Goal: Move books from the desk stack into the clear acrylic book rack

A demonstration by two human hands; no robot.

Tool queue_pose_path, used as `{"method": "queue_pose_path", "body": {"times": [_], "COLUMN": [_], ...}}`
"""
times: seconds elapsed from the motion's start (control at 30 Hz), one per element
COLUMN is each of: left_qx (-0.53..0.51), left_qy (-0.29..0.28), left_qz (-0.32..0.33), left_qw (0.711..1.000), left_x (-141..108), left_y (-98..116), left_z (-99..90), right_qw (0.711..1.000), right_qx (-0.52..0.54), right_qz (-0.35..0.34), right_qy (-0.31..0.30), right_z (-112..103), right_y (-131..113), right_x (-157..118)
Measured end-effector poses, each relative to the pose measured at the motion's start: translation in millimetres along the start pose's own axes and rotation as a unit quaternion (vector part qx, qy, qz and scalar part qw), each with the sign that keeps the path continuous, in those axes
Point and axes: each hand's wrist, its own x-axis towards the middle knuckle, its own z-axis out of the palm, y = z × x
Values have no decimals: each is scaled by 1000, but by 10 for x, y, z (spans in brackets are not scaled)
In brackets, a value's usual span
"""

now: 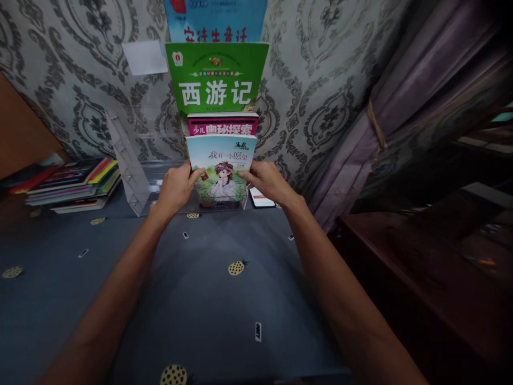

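Both my hands grip a light-blue and green book with a drawn figure on its cover. My left hand holds its left edge, thumb on the front. On the right edge, my right hand does the same; the fingers behind the book are hidden. The book stands upright at the front of a clear acrylic rack. Behind and above it rise a magenta book, a green book and a blue book, one above another. Whether the held book rests on the rack's bottom I cannot tell.
A pile of books lies left of the rack. A phone with a lit screen is beside my right hand. A white card is at the rack's upper left. The dark cloth covers the table; a tied curtain hangs at right.
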Motion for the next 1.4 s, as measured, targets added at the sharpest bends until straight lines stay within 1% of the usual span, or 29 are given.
{"method": "queue_pose_path", "body": {"times": [0.1,0.23,0.33,0.43,0.5,0.57,0.67,0.83,1.0,1.1,1.23,1.4], "left_qx": [12,31,53,97,147,195,224,233,226,220,218,218], "left_qy": [0,-12,-24,-30,-51,-88,-141,-161,-168,-166,-165,-170], "left_qz": [1,-8,-14,4,4,-15,-37,-41,-51,-57,-57,-55], "left_qw": [1000,999,998,995,988,977,964,958,958,960,960,960], "left_x": [-7,-27,-43,-54,-57,-58,-58,-60,-67,-74,-78,-70], "left_y": [-6,-10,-18,-8,29,91,189,276,326,344,341,331], "left_z": [9,21,33,31,7,-35,-105,-170,-192,-195,-187,-168], "right_qw": [998,996,992,986,981,974,968,970,987,991,989,982], "right_qx": [-48,-81,-111,-150,-175,-199,-215,-213,-136,-115,-135,-174], "right_qz": [-12,-9,3,24,32,39,55,56,40,34,30,42], "right_qy": [-29,-39,-56,-71,-81,-97,-120,-103,-69,-52,-48,-60], "right_z": [-25,-30,-32,-47,-63,-79,-100,-141,-162,-153,-142,-131], "right_y": [13,40,34,3,-24,-48,-71,-82,-82,-94,-134,-190], "right_x": [2,-8,-21,-33,-39,-44,-45,-47,-53,-50,-49,-48]}}
